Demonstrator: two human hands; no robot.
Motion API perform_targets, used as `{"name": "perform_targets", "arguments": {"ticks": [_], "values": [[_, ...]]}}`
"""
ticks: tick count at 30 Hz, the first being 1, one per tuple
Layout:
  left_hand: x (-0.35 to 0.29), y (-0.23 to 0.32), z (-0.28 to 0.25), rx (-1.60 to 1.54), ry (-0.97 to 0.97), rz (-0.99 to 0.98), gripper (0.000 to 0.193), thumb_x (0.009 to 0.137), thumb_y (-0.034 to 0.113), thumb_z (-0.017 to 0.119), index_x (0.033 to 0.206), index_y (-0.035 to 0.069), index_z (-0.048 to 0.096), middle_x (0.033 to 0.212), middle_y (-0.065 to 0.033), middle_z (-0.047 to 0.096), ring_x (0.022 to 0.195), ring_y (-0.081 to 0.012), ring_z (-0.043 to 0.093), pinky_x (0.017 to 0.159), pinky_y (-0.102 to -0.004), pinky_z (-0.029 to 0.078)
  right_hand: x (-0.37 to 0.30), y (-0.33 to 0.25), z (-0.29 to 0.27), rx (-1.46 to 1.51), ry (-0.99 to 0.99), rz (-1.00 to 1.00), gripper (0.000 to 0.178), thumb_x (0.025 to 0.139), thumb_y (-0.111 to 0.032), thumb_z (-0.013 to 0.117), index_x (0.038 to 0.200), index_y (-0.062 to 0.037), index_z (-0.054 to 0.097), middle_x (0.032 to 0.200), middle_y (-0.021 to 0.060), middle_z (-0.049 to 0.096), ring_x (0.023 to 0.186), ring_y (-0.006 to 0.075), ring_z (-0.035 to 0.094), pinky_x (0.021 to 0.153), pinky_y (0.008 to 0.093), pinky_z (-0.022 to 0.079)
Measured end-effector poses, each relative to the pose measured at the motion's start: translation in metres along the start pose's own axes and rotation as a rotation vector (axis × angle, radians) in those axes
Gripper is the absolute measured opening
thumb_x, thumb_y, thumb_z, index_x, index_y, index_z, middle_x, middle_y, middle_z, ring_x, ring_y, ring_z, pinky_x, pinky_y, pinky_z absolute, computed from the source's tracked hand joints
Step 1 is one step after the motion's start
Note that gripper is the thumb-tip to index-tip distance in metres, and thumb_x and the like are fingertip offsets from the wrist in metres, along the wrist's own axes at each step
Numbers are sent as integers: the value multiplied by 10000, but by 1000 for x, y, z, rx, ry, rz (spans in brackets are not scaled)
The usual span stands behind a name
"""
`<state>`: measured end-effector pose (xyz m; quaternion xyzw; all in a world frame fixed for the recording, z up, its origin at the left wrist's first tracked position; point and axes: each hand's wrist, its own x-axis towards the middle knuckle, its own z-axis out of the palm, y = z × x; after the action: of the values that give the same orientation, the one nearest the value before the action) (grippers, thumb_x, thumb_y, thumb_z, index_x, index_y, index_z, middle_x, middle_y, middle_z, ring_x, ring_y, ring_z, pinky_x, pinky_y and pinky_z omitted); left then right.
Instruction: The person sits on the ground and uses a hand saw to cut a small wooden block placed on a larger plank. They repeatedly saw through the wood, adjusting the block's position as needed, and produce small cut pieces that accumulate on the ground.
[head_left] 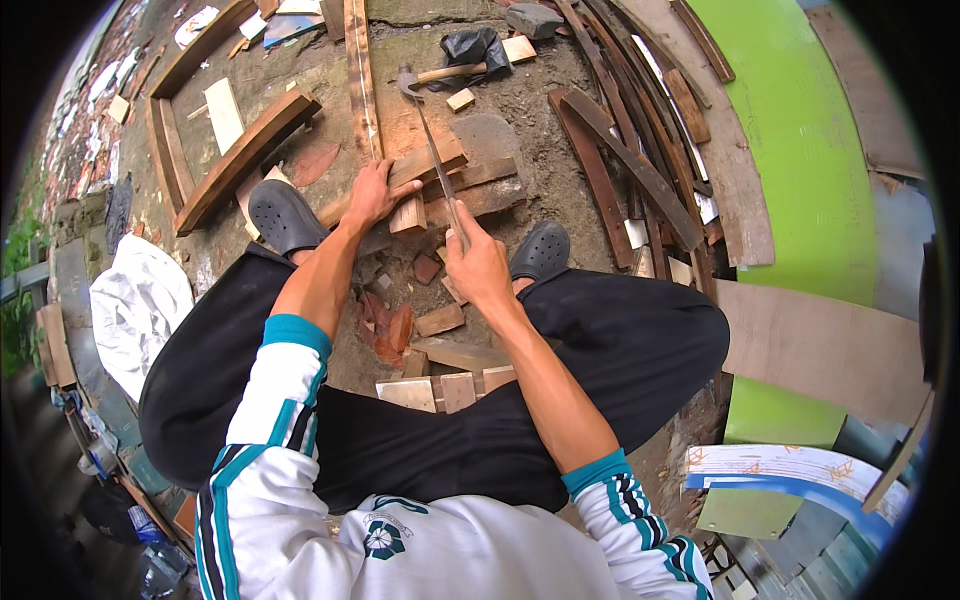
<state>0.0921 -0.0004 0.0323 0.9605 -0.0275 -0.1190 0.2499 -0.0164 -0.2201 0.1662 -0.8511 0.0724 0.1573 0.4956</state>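
My right hand (480, 265) is closed round the near end of a handsaw (437, 158), whose thin blade shows almost edge-on and points away from me. The blade lies across a wooden beam (443, 152) near its right end. My left hand (372, 195) grips the beam to the left of the blade, thumb stretched along the wood. Under the beam sit a short wooden block (408, 214) and another length of timber (475, 176). A claw hammer (450, 73) lies on the ground beyond the blade's tip.
My shoes (284, 215) flank the work. Offcuts (440, 320) and broken brick (390, 330) lie between my legs. A wooden frame (250, 158) lies at left, a pile of long boards (640, 130) at right. A black plastic bag (474, 52) touches the hammer handle. White cloth (140, 310) lies far left.
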Motion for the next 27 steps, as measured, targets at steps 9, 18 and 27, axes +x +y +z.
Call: {"name": "perform_targets", "arguments": {"ticks": [9,18,27], "values": [[-31,-5,0,116,125,130,845,811,693,687,1311,20,581,1110,-215,601,1093,-406,587,936,-497,487,-23,-12,-3,-9,64,-131,517,961,-211,535,1435,-5,525,1091,340,674,1004,492,670,921,494,524],[-44,9,3,183,60,59,895,847,674,660,1436,21,490,1238,-229,598,1137,-399,580,953,-487,491,-41,-7,-4,-40,-30,-48,523,975,-190,545,1443,40,497,1264,309,636,1172,441,630,987,427,501],[-48,5,22,151,95,55,937,908,687,574,1519,13,352,1326,-250,549,1205,-401,531,1047,-490,401,-40,9,4,-23,16,-112,506,980,-184,542,1450,-1,511,1281,296,632,1173,430,631,973,424,509]]}}
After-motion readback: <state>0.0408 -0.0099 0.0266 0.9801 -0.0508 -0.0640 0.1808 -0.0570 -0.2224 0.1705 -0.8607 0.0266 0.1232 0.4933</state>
